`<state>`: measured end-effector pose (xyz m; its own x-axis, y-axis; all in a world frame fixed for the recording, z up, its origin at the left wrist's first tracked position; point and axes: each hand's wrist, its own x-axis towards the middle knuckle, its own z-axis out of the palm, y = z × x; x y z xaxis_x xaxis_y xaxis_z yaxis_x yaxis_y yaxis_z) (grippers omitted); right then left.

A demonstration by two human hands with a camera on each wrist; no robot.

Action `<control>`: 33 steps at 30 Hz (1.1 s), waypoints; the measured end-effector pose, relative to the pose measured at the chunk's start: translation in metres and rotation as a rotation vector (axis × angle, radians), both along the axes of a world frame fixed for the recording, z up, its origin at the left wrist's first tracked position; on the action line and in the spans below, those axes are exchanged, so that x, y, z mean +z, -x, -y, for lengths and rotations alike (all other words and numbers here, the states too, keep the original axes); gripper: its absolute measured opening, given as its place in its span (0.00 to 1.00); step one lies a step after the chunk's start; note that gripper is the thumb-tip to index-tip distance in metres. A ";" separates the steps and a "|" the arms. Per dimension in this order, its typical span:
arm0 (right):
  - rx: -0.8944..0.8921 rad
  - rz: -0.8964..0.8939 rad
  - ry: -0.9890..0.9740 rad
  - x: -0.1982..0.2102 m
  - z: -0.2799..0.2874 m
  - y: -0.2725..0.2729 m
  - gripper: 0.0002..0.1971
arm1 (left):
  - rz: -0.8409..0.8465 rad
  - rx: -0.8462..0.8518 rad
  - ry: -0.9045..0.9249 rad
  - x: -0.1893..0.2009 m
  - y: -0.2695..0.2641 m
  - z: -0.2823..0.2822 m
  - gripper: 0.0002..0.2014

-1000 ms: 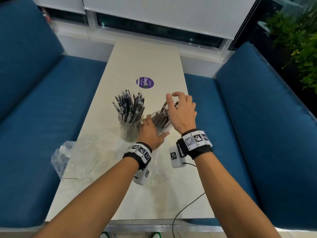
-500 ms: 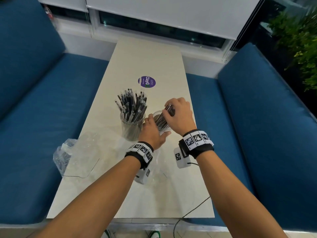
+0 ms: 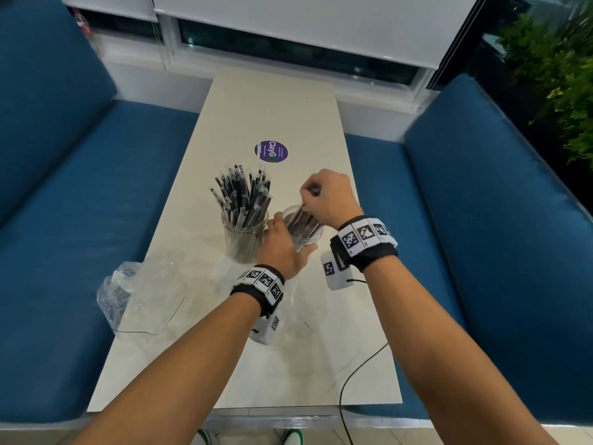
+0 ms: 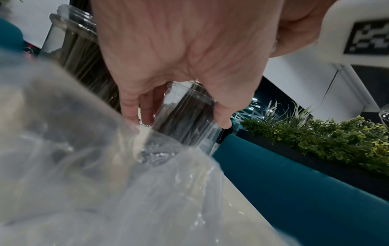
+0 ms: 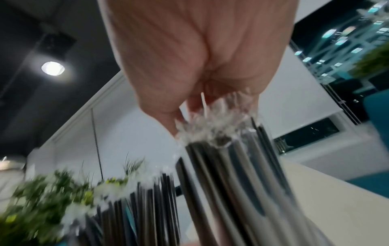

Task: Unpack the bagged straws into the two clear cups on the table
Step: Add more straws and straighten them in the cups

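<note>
Two clear cups stand mid-table. The left cup (image 3: pixel 244 234) is packed with wrapped black straws (image 3: pixel 242 194) fanning upward. My left hand (image 3: pixel 282 242) grips the right cup (image 3: pixel 305 232) from the near side; in the left wrist view its fingers (image 4: pixel 134 108) and thumb curl round the cup wall (image 4: pixel 185 114). My right hand (image 3: pixel 327 195) is closed over the tops of a bunch of straws (image 3: pixel 301 220) that stands in that cup. In the right wrist view the fingers pinch the wrapper ends of the bunch (image 5: pixel 227 163).
An emptied clear plastic bag (image 3: pixel 141 293) lies crumpled at the table's left edge, and more clear film (image 4: pixel 84 174) lies under my left wrist. A purple sticker (image 3: pixel 271 151) marks the table farther back. Blue benches flank both sides. A black cable (image 3: pixel 359 364) trails off the near edge.
My right hand went from spread open above the right cup to closed over the straw tops, then shifted slightly back and up. The left hand stayed on the cup.
</note>
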<state>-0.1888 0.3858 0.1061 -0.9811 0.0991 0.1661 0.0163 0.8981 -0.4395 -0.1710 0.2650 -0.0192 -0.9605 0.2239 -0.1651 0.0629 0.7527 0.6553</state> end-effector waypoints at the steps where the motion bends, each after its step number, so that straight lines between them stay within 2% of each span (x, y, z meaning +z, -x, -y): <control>1: -0.064 -0.063 0.044 0.004 -0.003 -0.001 0.10 | -0.007 -0.001 0.002 0.001 -0.001 0.000 0.59; 3: -0.133 -0.143 0.105 0.005 -0.007 -0.004 0.10 | -0.024 -0.001 0.013 0.001 -0.001 0.001 0.58; 6: -0.107 0.081 -0.052 -0.004 -0.005 -0.008 0.19 | -0.008 -0.016 0.043 0.003 -0.001 0.000 0.58; 8: -0.115 0.161 -0.012 -0.002 -0.009 -0.011 0.24 | 0.011 -0.017 0.042 0.005 -0.002 0.000 0.58; 11: -0.127 0.021 0.261 0.012 -0.021 -0.017 0.22 | 0.008 -0.007 0.020 0.008 -0.004 0.000 0.58; 13: -0.037 -0.080 0.326 0.015 -0.024 -0.023 0.20 | 0.007 -0.008 0.026 0.008 -0.004 0.001 0.58; 15: 0.128 -0.065 0.116 0.011 -0.022 -0.026 0.24 | 0.000 -0.008 0.044 0.003 -0.003 0.000 0.58; 17: 0.288 0.033 -0.142 0.005 -0.014 -0.023 0.28 | -0.022 -0.004 0.049 -0.002 0.000 0.000 0.57; 20: 0.381 0.112 -0.367 -0.001 0.003 -0.013 0.15 | -0.014 0.000 0.025 -0.003 0.000 0.000 0.57; 22: 0.396 0.102 -0.342 -0.003 0.006 -0.008 0.09 | -0.022 0.005 0.001 -0.001 -0.001 0.001 0.58; 24: 0.336 0.035 -0.217 -0.002 0.001 -0.007 0.08 | -0.028 0.000 0.008 0.000 -0.002 0.001 0.59; 28: 0.198 -0.234 0.028 0.001 -0.012 -0.020 0.05 | -0.031 0.000 0.030 0.003 -0.004 0.000 0.58; 30: 0.237 -0.212 -0.071 -0.006 -0.012 -0.029 0.06 | -0.028 -0.001 0.014 0.003 -0.003 0.000 0.58; 33: 0.291 -0.128 -0.322 -0.019 -0.010 -0.042 0.13 | -0.013 -0.013 -0.005 -0.001 -0.002 0.000 0.59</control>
<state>-0.1472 0.3961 0.0873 -0.9302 -0.2544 0.2647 -0.2933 0.9486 -0.1189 -0.1694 0.2650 -0.0204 -0.9597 0.2369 -0.1510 0.0812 0.7484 0.6583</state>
